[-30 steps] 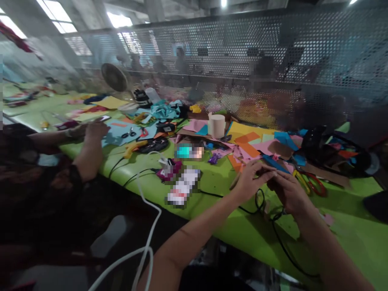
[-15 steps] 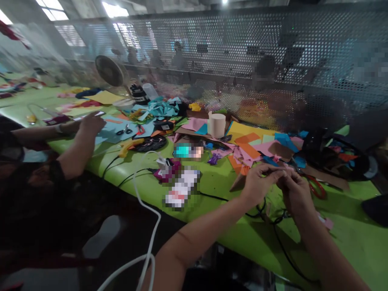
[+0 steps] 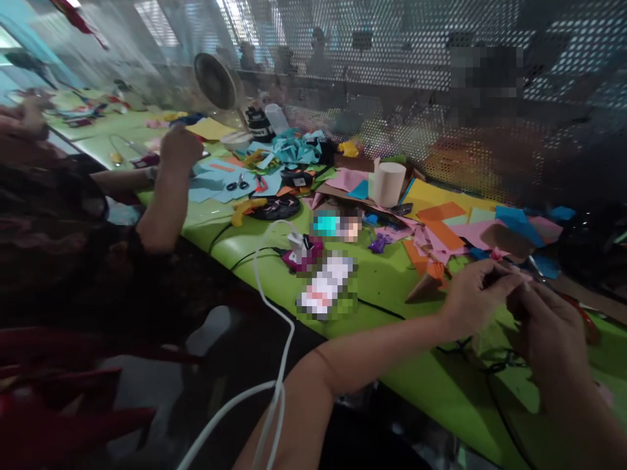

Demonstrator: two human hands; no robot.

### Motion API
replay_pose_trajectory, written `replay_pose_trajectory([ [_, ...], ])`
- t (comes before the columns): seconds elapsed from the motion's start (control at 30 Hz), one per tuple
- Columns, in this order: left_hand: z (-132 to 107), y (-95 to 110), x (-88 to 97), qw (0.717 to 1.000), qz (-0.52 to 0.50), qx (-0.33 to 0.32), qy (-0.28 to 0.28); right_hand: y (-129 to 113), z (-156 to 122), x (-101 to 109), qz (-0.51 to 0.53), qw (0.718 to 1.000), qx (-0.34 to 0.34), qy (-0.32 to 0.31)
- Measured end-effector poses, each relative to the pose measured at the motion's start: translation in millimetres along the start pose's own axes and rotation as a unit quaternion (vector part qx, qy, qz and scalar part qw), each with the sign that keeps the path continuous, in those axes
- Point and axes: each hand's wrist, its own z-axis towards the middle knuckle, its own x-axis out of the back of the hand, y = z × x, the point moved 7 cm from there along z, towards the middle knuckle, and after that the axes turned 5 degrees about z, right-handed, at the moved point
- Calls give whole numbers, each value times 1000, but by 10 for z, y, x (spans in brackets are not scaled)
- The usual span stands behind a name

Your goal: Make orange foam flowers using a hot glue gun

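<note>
Far left, a co-worker's hand is raised over the green surface, with a fan standing behind it at the far edge and a pair of scissors lying on blue paper just to its right. A white cable comes up over the near edge and ends at a plug near the middle. Further along there's a white cup standing upright toward the far edge, with a mess of paper sheets spread out right of it, and an orange cone lying on its side.

Then the left hand, grip pinched closed on a small scrap, held just above the surface close to the near edge. It looks like pink paper, but it's too blurry to be sure. The right hand meets it fingertip to fingertip, fingers curled tight onto the same scrap. A black cord loops on the surface right under both hands.
</note>
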Motion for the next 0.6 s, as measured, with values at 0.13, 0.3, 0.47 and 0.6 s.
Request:
replay_pose_trajectory([
  [0.13,-5,20,41,990,128,-58,-11,43,-1,89,-92,996,-3,-3],
  [0.3,-5,5,4,979,192,-62,-29,64,8,167,-154,987,36,16],
  [0.47,-36,-21,-32,980,191,-54,-29,-52,-36,183,-195,976,80,51],
  [0.6,-29,-53,-28,978,202,-48,-26,-111,-23,115,-186,975,107,51],
])
